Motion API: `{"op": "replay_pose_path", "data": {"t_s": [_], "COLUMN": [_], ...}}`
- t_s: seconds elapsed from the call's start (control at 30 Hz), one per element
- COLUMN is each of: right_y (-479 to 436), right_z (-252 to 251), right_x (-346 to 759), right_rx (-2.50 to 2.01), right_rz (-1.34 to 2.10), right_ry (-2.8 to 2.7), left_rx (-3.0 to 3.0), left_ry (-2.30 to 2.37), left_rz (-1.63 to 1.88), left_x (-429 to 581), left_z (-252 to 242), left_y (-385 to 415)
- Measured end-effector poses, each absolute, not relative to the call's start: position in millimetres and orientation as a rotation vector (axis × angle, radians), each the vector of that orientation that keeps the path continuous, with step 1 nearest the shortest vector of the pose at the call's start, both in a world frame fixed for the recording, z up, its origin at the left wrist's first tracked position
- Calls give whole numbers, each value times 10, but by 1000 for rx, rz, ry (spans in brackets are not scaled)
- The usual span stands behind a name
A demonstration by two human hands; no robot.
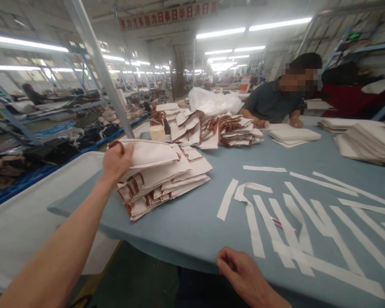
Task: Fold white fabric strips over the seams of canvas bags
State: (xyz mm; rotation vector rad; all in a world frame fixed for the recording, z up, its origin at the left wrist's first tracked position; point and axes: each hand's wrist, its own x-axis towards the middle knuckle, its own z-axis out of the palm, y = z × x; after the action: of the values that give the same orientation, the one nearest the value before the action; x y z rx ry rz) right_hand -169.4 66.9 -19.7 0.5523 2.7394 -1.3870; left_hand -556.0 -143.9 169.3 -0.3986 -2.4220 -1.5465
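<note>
Left hand [117, 161]: fingers closed over the left end of a cream cloth piece [154, 153], uppermost on the pile [167, 190] at the table's left side. Piece's long axis runs rightward from this grip. Right hand [240, 271]: loosely curled at the table's [186, 229] near edge, nothing visible in it; piece lies forward-left, well apart. Left hand nearer.

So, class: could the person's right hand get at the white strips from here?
Probably yes: the right hand is at the edge of the table, and nothing visible blocks the white strips.
</note>
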Motion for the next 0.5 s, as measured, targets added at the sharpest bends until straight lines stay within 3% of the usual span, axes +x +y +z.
{"op": "replay_pose_path", "data": {"t_s": [0.2, 0.5], "right_y": [706, 772], "right_z": [-167, 144], "right_x": [-1718, -1917], "right_rx": [492, 482], "right_rz": [-1486, -1802], "right_ry": [2697, 2541], "left_rx": [-403, -199], "left_ry": [-2435, -2077], "left_rz": [-1534, -2322], "left_x": [-5117, -4982], "left_z": [1606, 1317], "left_y": [-1249, -1325]}}
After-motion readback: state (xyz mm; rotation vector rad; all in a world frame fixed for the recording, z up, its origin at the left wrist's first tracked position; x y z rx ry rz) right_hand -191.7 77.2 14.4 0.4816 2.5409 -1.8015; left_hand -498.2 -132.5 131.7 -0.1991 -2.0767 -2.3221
